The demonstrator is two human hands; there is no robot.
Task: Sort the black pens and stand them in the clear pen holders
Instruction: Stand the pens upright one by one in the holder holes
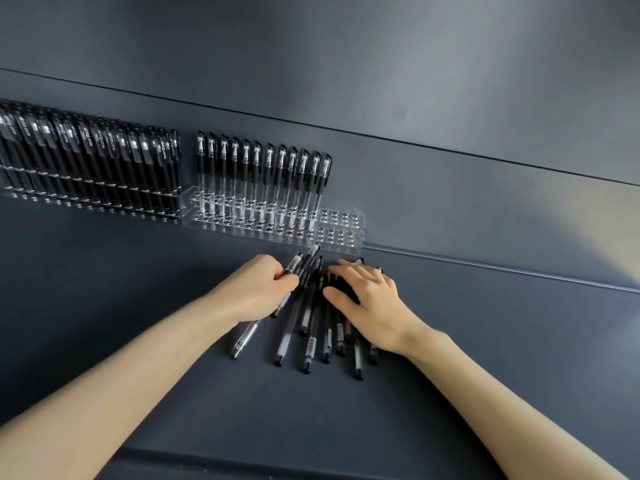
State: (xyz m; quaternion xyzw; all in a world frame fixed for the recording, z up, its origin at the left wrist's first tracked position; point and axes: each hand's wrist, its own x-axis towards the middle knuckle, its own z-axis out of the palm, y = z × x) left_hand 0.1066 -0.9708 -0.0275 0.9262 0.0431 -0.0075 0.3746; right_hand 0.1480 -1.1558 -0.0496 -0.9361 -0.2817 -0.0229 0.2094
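Note:
Several black pens (313, 327) lie loose in a fan on the dark table, caps pointing away from me. My left hand (258, 287) grips two or three of them, their capped ends sticking out past my fingers toward the holders. My right hand (367, 299) rests flat on the right part of the pile, fingers straight, thumb spread. A clear pen holder (341, 225) stands behind the pile with one back row of upright black pens (263, 168); its front and right holes are empty. A second holder (93, 199) at the far left is packed with pens.
The dark grey table (485, 341) spreads right of the pile and in front of it. A raised ledge and a dark wall (450, 98) run behind the holders. The table's front edge (277, 460) shows near my forearms.

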